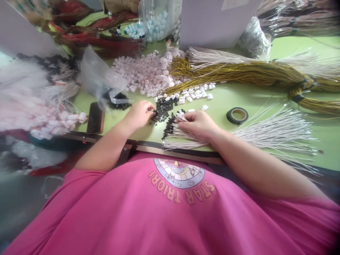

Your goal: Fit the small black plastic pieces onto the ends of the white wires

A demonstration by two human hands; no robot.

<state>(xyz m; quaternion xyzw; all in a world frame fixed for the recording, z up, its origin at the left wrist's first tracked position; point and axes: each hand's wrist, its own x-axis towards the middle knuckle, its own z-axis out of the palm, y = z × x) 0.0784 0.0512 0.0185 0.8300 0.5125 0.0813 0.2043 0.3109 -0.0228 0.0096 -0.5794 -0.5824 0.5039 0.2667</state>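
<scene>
My left hand point(142, 112) is at the left edge of a pile of small black connectors point(164, 108), its thumb and fingertips pinched together there. Whether a piece is between them is too small to make out. My right hand point(198, 124) rests on a fan of white wires point(276, 131), with its thumb and fingers closed around some wires near their tips. Beside those fingers, black connectors point(168, 127) sit in a row at the left ends of the white wires.
White connectors point(146, 72) are heaped behind my hands, beside a yellow wire bundle point(239, 76). Black tape point(237, 115) lies right of my right hand. A phone point(95, 118) and a clear plastic bag point(99, 76) lie to the left. Grey boxes point(212, 24) stand behind.
</scene>
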